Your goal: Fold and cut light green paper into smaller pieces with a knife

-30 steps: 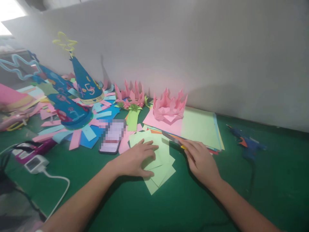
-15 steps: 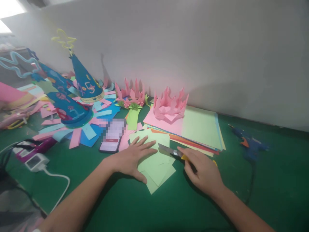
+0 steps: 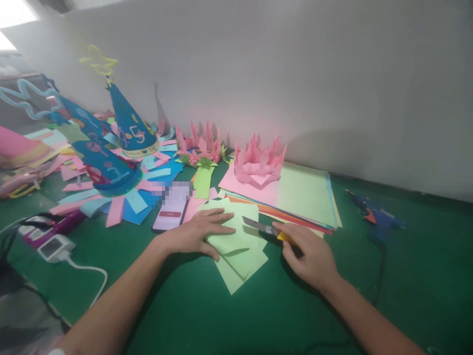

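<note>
My left hand [image 3: 195, 232] lies flat, fingers stretched out, on the left part of a small pile of light green paper squares [image 3: 238, 256] on the green mat; the top sheet's near edge lifts slightly. My right hand [image 3: 308, 254] is closed round a utility knife [image 3: 268, 230] with a yellow body. Its metal blade points left and rests over the right edge of the green squares, close to my left fingertips.
A stack of coloured sheets [image 3: 306, 197] carries a pink paper crown [image 3: 258, 162]. A phone [image 3: 172, 209] lies left of my hand. Blue cone hats [image 3: 129, 125], paper strips, pink origami flowers [image 3: 199, 143], a power adapter [image 3: 53, 246] and a blue glue gun [image 3: 375, 217] surround the spot.
My right hand has drawn the knife from the coloured stack's edge towards me, onto the green squares. My left hand shifted left on the pile and the top sheet's edge lifted.
</note>
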Available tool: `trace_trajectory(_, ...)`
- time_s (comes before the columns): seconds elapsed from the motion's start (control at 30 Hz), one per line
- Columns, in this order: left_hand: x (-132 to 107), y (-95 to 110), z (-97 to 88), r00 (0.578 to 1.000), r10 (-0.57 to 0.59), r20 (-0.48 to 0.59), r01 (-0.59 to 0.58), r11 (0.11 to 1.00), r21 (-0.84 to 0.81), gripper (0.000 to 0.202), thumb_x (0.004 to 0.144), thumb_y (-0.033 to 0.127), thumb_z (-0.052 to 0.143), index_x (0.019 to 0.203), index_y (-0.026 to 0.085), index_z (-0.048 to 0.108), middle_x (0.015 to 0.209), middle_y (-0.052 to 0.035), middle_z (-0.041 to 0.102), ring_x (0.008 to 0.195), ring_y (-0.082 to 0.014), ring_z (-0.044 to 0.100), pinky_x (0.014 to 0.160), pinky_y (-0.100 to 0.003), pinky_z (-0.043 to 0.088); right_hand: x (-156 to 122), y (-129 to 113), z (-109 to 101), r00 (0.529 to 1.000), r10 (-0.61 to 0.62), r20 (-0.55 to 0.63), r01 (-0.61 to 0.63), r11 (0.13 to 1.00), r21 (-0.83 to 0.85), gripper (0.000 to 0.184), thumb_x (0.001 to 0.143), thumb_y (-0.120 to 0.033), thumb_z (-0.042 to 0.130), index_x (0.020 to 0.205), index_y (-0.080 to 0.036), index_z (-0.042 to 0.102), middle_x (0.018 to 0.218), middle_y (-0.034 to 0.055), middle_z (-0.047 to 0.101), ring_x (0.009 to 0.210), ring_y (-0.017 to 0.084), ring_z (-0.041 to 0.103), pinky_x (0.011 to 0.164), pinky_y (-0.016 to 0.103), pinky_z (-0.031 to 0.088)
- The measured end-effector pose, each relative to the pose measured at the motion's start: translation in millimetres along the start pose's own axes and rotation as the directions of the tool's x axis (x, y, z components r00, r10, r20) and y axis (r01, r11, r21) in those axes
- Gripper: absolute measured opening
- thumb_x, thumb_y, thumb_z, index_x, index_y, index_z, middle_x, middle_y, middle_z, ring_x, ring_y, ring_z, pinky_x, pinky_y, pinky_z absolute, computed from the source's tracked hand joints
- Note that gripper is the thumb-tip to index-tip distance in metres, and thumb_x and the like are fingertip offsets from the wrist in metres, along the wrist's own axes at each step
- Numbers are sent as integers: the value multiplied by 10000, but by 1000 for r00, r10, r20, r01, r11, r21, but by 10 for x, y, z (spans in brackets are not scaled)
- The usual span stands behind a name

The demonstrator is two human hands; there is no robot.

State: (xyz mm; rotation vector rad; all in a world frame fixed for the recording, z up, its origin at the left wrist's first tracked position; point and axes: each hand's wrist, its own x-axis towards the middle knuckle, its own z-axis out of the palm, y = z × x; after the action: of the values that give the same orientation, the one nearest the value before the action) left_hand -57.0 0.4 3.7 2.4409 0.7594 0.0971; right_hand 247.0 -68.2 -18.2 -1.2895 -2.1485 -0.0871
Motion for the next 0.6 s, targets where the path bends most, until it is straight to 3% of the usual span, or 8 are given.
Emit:
trace_trajectory(0.13,78,20,73,982,-31,-187,20,998,-59,502,757,558,635,1174,279,630,1397,-42,475,1322,-273,375,1088,-422,313,-3,20,-10,999,-12,-46,13,1000,21,321,811,-132,453,1083,-196,612,969,59,706,864,193,664,737,312,545)
trace_trajectory(0.27,139,85,135,937,-124,-326,90,989,-117,468,830,540,566,1166,219,623,1289,-82,577,1231,-254,484,1048,-415,373,-10,29,-58,992,-105,-75,111,990,88,357,792,-100,457,1104,-208,593,966,63,694,859,188,659,736,316,540)
trace_trajectory(0.6,113,139,128,962,-102,-254,88,994,-65,470,899,543,444,1198,217,604,1392,-75,477,1311,-253,393,1090,-450,322,13,27,-64,987,-151,-47,156,978,136,399,759,-76,469,1109,-210,608,969,64,687,837,181,658,714,308,542)
